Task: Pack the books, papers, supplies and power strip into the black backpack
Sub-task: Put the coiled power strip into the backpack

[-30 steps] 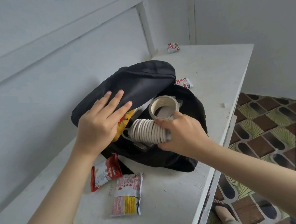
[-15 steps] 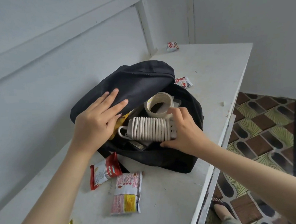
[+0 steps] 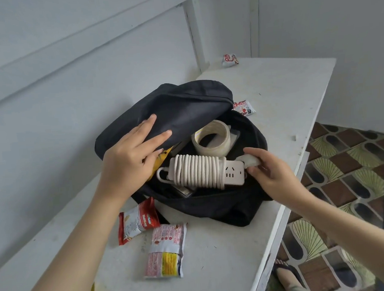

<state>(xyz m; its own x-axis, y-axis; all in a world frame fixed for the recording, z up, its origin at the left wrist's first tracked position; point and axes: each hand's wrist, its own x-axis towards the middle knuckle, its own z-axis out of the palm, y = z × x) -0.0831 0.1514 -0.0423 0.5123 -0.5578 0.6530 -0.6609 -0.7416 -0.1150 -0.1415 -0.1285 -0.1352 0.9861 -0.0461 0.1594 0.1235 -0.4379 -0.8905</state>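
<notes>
The black backpack [image 3: 183,105] lies open on the white table [image 3: 278,89]. My left hand [image 3: 128,159] holds its flap up, fingers on top and thumb tucked under the edge. Inside lies the white power strip [image 3: 199,172] with its cord wound around it, across the opening. Behind it stands a roll of tape [image 3: 211,137]. A yellow item [image 3: 162,157] shows under the flap. My right hand [image 3: 272,173] is at the strip's right end, thumb and forefinger curled round the white plug there.
A red snack packet [image 3: 137,222] and a pale one [image 3: 166,249] lie in front of the backpack. Two more packets [image 3: 244,107] [image 3: 230,59] lie behind it. The table's edge runs along the right, with tiled floor [image 3: 347,168] and a sandalled foot [image 3: 284,273] below.
My right hand slid off the coiled strip to its right end as the strip settled lower into the backpack. My left hand kept the flap lifted.
</notes>
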